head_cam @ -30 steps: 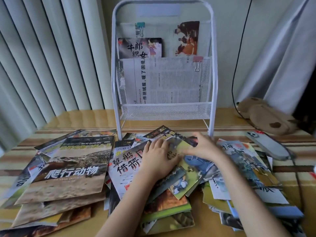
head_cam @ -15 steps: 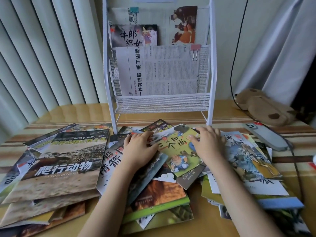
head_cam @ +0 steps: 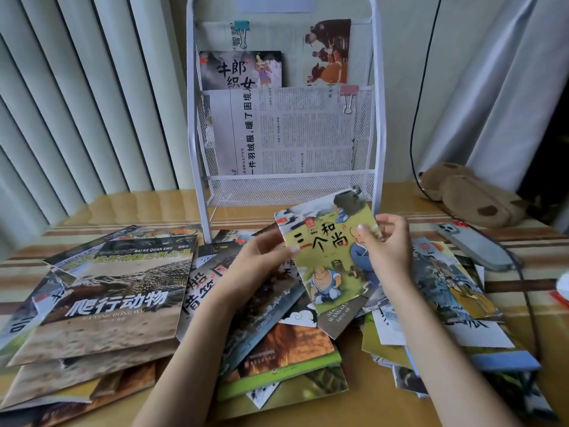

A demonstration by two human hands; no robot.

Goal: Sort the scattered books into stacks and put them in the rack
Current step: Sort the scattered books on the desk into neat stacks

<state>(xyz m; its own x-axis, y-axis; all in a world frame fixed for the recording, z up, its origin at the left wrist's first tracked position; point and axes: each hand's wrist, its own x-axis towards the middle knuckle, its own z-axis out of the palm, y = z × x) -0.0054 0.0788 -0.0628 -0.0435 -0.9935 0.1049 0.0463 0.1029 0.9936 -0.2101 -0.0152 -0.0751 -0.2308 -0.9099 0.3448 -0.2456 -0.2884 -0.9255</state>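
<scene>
Off to your right, a brown plush toy [head_cam: 471,195] is lying on the striped wooden tabletop [head_cam: 129,211] against the pale grey curtain [head_cam: 492,81]. Just in front of it, a light blue smartphone [head_cam: 475,246] is resting face down with its camera lenses showing. A thin black cable [head_cam: 414,118] is hanging down the wall beside the curtain. To your left, white vertical blinds [head_cam: 77,97] are covering the window.
</scene>
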